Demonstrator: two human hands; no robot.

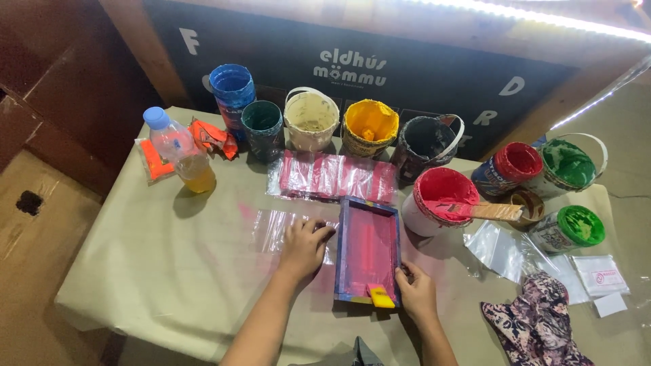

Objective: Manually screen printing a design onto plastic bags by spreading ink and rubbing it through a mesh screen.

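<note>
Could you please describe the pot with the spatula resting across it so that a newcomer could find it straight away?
On the paper-covered table, look just right of the blue-framed printing screen that the right hand touches. The white pot stands there, full of pinkish-red paint. Alone among the pots, it has a wooden-handled spatula lying across its rim.

A single head-worn camera looks steeply down and forward from the near edge of the counter [169, 271], close enough that both forearms enter from the bottom of the view. It faces the far edge, where a row of paint buckets [369, 125] stands before a dark board [407, 68]. The counter's left edge and near-left corner show; its right side runs out of view.
</note>
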